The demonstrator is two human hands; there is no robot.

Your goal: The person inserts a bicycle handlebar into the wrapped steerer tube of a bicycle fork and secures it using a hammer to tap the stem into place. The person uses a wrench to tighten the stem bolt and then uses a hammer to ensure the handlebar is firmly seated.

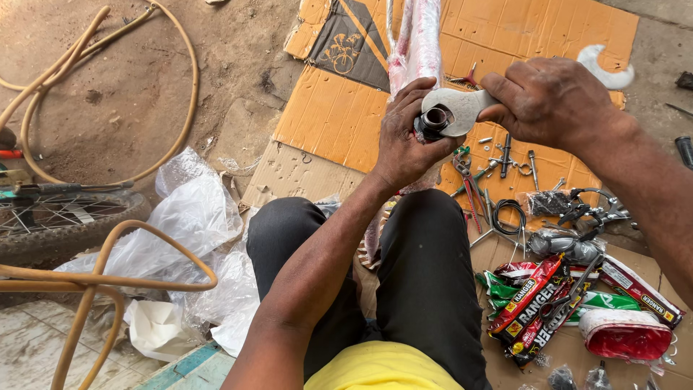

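My left hand [403,141] grips the round end of a wrapped bicycle frame tube [420,40], which stands up between my knees. A dark ring-shaped fitting [435,118] sits at that tube end, just by my thumb. My right hand [552,97] holds a flat grey metal spanner [462,107] whose head lies on the fitting. Both hands are over a sheet of brown cardboard [332,115].
Small tools, pliers and screws [498,162] lie on the cardboard to the right, with packaged bicycle parts [534,303] and cables nearby. Clear plastic wrapping [195,217] lies left. A bicycle wheel [58,217] and tan hose [108,278] are at far left.
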